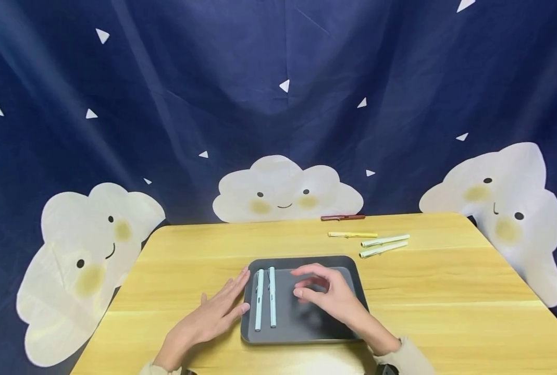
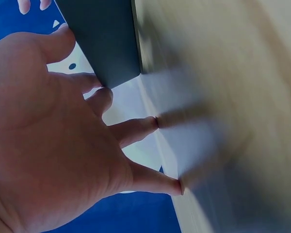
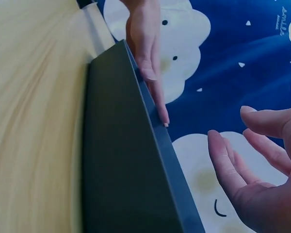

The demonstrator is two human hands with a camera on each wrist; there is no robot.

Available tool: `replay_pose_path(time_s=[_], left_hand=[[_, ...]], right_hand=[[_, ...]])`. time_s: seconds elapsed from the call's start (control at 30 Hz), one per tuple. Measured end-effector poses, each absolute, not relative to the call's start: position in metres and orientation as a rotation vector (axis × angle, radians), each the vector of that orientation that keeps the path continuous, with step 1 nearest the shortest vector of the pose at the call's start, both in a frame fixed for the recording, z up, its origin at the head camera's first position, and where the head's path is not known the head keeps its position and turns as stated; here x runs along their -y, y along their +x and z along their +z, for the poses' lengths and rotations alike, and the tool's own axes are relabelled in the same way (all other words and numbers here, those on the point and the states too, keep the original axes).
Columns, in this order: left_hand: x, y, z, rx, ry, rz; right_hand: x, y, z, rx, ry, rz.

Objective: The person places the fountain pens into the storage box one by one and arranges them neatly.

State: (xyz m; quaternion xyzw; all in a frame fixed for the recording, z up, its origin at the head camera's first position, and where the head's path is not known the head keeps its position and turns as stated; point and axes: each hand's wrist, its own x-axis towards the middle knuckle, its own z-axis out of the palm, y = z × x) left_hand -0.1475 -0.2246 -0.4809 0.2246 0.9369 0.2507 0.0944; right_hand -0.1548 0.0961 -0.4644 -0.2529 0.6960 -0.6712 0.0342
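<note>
Two light blue pens (image 1: 259,300) lie side by side, lengthwise, in the left part of a dark grey tray (image 1: 289,312). My left hand (image 1: 212,315) rests against the tray's left edge with its fingers extended. In the left wrist view, the fingers of that hand (image 2: 72,121) are spread, some touching the tray's side (image 2: 102,43). Over the right half of the tray hovers my right hand (image 1: 327,291), fingers bent and thumb apart from the index finger. Nothing is between the fingers of this hand (image 3: 262,170) in the right wrist view.
Beyond the tray's far right corner, two pale green pens (image 1: 385,240) lie near a yellow pen (image 1: 352,235). A dark red pen (image 1: 343,217) lies at the far edge of the wooden table (image 1: 194,260). Behind hangs a blue curtain (image 1: 240,120) with clouds.
</note>
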Motion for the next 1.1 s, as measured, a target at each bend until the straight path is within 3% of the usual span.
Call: replay_pose_path(time_s=[1.1], left_hand=[[0.227,-0.146,-0.48,-2.778,0.655,0.753]], right_hand=[[-0.157,-0.178,-0.445,-2.393,-0.759,-2.042]])
